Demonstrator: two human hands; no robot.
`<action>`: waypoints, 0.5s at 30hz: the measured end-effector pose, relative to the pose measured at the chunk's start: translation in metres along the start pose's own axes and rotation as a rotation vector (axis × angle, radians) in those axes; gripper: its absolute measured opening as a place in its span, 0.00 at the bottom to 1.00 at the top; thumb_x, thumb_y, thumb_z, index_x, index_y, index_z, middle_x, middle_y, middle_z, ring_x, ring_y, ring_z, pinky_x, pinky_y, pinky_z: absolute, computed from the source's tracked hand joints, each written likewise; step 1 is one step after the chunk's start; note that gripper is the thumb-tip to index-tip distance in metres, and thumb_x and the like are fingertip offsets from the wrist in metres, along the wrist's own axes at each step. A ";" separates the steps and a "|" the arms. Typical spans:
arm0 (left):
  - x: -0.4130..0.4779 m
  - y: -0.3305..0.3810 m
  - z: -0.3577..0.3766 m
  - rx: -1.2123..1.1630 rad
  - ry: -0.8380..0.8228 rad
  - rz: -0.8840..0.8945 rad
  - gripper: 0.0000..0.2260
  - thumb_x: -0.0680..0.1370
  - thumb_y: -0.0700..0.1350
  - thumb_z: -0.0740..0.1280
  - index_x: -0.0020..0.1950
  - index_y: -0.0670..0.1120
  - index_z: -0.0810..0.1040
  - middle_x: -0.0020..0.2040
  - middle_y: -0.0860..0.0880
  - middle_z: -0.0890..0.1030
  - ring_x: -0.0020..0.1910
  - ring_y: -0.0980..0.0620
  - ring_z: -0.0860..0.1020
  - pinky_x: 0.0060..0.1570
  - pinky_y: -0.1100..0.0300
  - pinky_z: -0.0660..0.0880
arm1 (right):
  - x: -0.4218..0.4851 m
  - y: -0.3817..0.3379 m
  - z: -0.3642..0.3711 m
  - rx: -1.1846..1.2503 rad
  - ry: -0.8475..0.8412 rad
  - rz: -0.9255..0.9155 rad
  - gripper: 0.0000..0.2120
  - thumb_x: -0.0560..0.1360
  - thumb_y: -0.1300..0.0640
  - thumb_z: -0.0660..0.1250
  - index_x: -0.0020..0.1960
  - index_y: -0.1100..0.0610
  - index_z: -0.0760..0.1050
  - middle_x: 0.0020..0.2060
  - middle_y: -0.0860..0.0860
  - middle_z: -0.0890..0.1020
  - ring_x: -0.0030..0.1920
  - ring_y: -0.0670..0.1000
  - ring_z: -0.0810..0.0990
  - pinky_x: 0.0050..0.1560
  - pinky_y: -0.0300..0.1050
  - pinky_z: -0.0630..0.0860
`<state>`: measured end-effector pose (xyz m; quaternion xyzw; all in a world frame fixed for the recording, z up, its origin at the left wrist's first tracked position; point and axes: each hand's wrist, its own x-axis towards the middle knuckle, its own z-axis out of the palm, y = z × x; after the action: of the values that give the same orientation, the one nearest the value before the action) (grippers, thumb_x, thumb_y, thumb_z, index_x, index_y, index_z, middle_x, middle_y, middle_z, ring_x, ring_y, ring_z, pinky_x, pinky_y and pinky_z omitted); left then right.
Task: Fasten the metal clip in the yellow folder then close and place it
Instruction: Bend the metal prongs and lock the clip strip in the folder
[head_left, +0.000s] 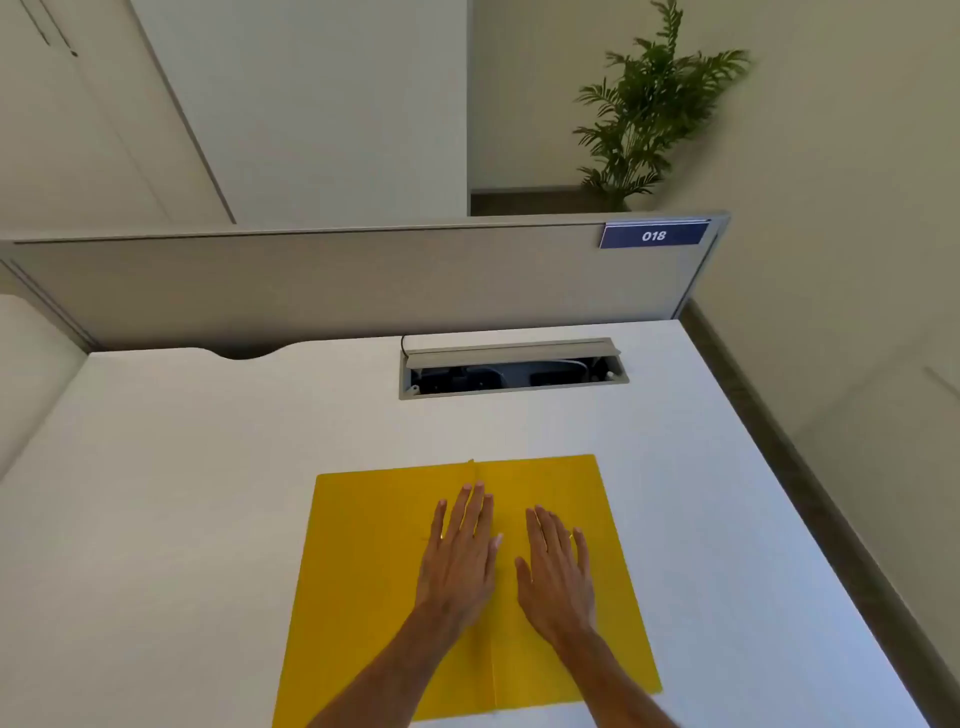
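hands (506, 561) flat on open yellow folder (363, 571)

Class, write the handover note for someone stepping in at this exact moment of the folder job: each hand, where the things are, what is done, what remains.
Left hand: flat, fingers spread, palm down on the yellow folder, just left of its centre fold. No grip on anything.
Right hand: flat, palm down, just right of the fold. Also empty.
The folder lies open on the white desk, in front of the open cable tray.
The metal clip is not visible; it may be under the hands, so whether it is fastened cannot be told.
Left to do: check or fasten the clip, close the folder, place it.
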<state>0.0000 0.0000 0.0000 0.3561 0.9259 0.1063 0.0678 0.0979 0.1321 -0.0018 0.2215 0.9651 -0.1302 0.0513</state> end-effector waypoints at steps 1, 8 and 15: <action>-0.002 0.004 0.005 0.032 -0.058 0.023 0.28 0.90 0.57 0.43 0.89 0.49 0.47 0.90 0.48 0.43 0.88 0.47 0.38 0.86 0.41 0.41 | -0.003 0.003 0.003 -0.002 -0.009 0.026 0.34 0.84 0.42 0.59 0.86 0.54 0.56 0.85 0.53 0.60 0.85 0.54 0.57 0.84 0.61 0.53; -0.012 0.012 0.037 0.044 -0.102 0.185 0.25 0.89 0.51 0.53 0.86 0.48 0.62 0.89 0.48 0.57 0.89 0.47 0.44 0.87 0.42 0.44 | -0.023 0.026 0.013 0.038 0.027 0.107 0.42 0.77 0.29 0.62 0.84 0.51 0.63 0.82 0.51 0.68 0.81 0.53 0.68 0.80 0.59 0.66; 0.008 0.028 0.044 0.028 -0.161 0.311 0.27 0.90 0.53 0.52 0.89 0.51 0.51 0.90 0.50 0.50 0.89 0.48 0.42 0.88 0.43 0.43 | -0.026 0.066 0.016 0.129 -0.091 -0.040 0.41 0.81 0.37 0.61 0.87 0.48 0.48 0.86 0.44 0.54 0.85 0.46 0.55 0.85 0.52 0.53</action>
<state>0.0208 0.0321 -0.0358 0.5035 0.8525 0.0737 0.1196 0.1508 0.1738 -0.0280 0.1991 0.9555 -0.2031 0.0783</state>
